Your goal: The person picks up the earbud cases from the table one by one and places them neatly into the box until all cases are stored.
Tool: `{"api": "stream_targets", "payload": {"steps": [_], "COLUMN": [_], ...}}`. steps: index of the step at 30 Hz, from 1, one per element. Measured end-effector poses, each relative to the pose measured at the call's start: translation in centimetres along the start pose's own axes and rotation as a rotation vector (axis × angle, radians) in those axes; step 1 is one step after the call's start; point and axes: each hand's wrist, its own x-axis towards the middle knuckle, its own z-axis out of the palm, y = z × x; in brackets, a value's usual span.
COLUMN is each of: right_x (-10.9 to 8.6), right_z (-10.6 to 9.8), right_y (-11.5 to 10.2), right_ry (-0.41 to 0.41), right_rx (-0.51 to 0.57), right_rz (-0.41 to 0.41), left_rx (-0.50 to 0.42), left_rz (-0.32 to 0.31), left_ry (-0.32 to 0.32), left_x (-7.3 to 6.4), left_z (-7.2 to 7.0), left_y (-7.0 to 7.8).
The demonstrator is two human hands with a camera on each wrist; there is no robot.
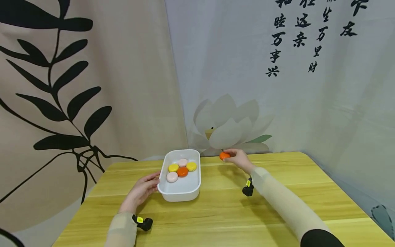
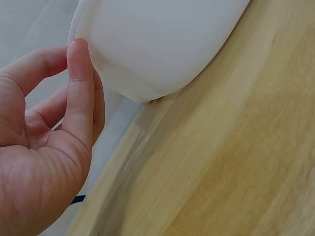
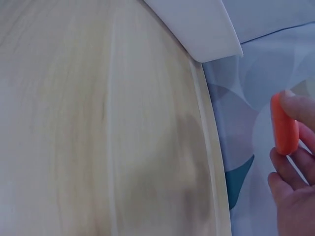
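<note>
A white plastic tub (image 1: 180, 196) stands on the table near its far edge. It holds several smooth rounded discs: pale pink discs (image 1: 172, 177), yellow discs (image 1: 191, 166) and an orange disc (image 1: 182, 172). My left hand (image 1: 142, 191) is at the tub's left side, with thumb and fingertips pinching its rim (image 2: 74, 29). To the right of the tub, my right hand (image 1: 239, 159) pinches another orange disc (image 1: 224, 156) between thumb and fingers. In the right wrist view that orange disc (image 3: 284, 125) shows edge-on, a thick slab with rounded sides.
The light wooden table (image 1: 222, 219) ends just behind the tub. Behind it hangs a cloth backdrop (image 1: 139, 85) printed with dark leaves, a pale lotus and characters. Each wrist carries a small black camera (image 1: 248, 188).
</note>
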Motion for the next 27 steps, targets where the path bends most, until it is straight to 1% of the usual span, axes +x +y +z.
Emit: {"api": "stream_targets", "payload": {"steps": [5,13,22,27], "right_x": [-0.2,-0.6,0.3,0.5], "right_z": [-0.1,-0.2,-0.5,-0.3], "right_y": [0.1,-0.2,-0.9,-1.5], "right_ry": [-0.014,-0.022,-0.032,-0.045], "right_rx": [0.003,0.022,0.030,0.036], "right_rz": [-0.012,0.002,-0.015,-0.012], "left_rx": [0.003,0.004,0.009,0.007], "left_rz": [-0.004,-0.004,-0.007,-0.003], "left_ry": [-0.001,-0.002,0.003,0.005], "left_x": [-0.2,-0.2,-0.1,-0.1], "left_z": [-0.1,0.0,0.1,0.3], "left_y": [0.0,-0.2,0.2,0.2]}}
